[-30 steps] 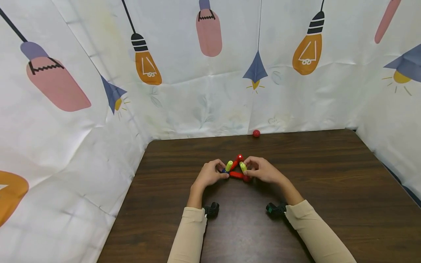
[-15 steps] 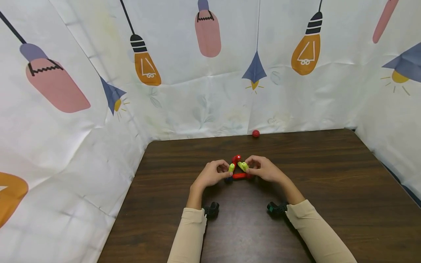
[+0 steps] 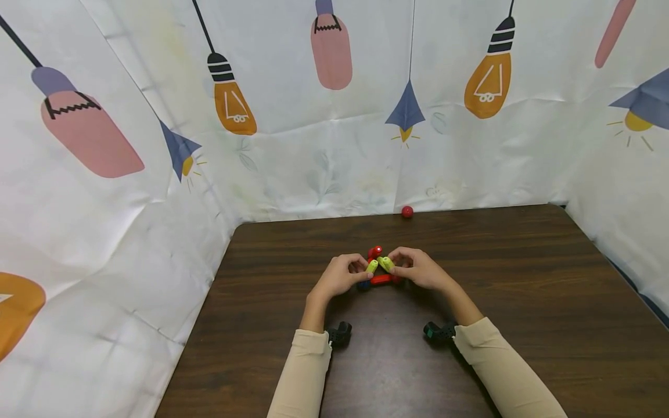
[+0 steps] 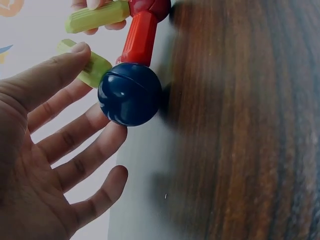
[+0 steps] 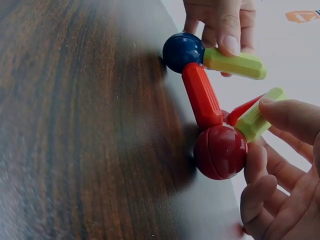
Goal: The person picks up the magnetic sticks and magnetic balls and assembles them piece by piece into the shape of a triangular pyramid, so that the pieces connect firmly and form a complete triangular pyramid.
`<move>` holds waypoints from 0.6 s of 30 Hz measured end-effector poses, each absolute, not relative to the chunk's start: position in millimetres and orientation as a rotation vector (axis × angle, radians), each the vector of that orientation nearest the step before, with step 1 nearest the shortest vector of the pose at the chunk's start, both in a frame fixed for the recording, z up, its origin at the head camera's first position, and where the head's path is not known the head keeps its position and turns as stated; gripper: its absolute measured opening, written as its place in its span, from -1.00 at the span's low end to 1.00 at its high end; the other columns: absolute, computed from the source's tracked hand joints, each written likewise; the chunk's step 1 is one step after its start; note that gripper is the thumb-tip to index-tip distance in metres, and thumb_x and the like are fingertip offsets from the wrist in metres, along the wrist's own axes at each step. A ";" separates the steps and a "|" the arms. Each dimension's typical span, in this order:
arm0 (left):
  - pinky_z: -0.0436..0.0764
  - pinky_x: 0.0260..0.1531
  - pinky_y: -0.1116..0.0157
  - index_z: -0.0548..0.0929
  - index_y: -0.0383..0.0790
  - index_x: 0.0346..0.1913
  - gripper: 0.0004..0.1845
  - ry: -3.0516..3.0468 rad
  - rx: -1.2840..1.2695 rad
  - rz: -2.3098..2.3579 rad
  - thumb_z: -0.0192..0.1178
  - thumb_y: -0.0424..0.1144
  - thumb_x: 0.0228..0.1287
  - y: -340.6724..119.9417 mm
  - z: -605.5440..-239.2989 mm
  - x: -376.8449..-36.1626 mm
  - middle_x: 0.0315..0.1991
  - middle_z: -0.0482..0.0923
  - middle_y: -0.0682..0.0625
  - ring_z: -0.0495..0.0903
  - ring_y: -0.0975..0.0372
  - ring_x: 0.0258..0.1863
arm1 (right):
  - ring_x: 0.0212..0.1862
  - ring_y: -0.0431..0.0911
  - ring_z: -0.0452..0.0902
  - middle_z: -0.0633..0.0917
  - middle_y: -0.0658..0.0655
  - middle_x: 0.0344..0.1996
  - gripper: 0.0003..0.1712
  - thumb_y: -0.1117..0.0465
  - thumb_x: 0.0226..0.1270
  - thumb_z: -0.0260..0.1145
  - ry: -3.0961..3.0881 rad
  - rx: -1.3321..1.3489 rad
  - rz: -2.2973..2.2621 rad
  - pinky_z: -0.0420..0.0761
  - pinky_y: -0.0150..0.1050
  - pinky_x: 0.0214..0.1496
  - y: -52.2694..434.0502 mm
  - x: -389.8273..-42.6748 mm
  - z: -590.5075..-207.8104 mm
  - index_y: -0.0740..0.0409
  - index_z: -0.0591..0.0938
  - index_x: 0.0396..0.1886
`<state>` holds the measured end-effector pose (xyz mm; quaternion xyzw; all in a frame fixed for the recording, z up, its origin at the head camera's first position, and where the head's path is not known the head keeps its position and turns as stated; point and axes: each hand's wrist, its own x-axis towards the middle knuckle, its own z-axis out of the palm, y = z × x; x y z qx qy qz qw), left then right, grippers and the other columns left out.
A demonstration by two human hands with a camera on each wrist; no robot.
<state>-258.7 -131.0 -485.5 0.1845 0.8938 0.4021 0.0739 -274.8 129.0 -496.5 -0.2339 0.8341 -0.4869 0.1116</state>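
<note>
A small build of magnetic sticks and balls stands on the dark wooden table [image 3: 522, 278]. A red stick [image 3: 380, 279] lies flat, joining a blue ball [image 4: 130, 94] and a red ball [image 5: 220, 151]. Each ball carries a yellow-green stick leaning inward. My left hand [image 3: 360, 270] pinches the stick [image 4: 87, 65] on the blue ball, thumb on top. My right hand [image 3: 395, 267] pinches the other green stick [image 5: 255, 117] on the red ball. Another red ball [image 3: 375, 252] with a red stick sits behind the green tips, partly hidden.
A loose red ball [image 3: 407, 212] lies at the table's far edge against the printed cloth backdrop [image 3: 324, 162], which walls in the left, back and right sides. Black wrist cameras [image 3: 340, 334] sit at both cuffs.
The two green sticks have tilted inward until their tips nearly meet. Both hands have closed in a little toward each other.
</note>
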 end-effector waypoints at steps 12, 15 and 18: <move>0.57 -0.26 0.30 0.73 -0.02 -0.14 -0.86 2.679 0.568 1.206 0.38 -0.10 0.34 -131.4 -484.5 -258.5 -0.29 0.68 0.07 0.58 0.25 -0.31 | -0.45 -0.09 0.46 0.69 0.23 -0.09 -0.72 0.16 0.44 0.38 2.466 -0.685 -1.430 0.52 -0.24 -0.48 125.9 -273.2 -495.2 0.13 0.66 0.06; 0.58 -0.23 0.28 0.72 -0.02 -0.13 -0.86 2.678 0.576 1.203 0.38 -0.10 0.35 -131.7 -484.3 -258.4 -0.27 0.69 0.07 0.58 0.25 -0.30 | -0.45 -0.10 0.46 0.68 0.20 -0.10 -0.74 0.16 0.43 0.38 2.470 -0.670 -1.429 0.52 -0.24 -0.49 124.7 -272.6 -494.9 0.11 0.66 0.05; 0.57 -0.24 0.28 0.72 -0.03 -0.12 -0.86 2.675 0.575 1.204 0.37 -0.10 0.36 -131.9 -484.4 -258.3 -0.27 0.69 0.06 0.57 0.25 -0.30 | -0.48 -0.10 0.46 0.67 0.18 -0.11 -0.75 0.17 0.43 0.38 2.470 -0.665 -1.422 0.55 -0.23 -0.50 123.9 -272.4 -495.8 0.10 0.66 0.04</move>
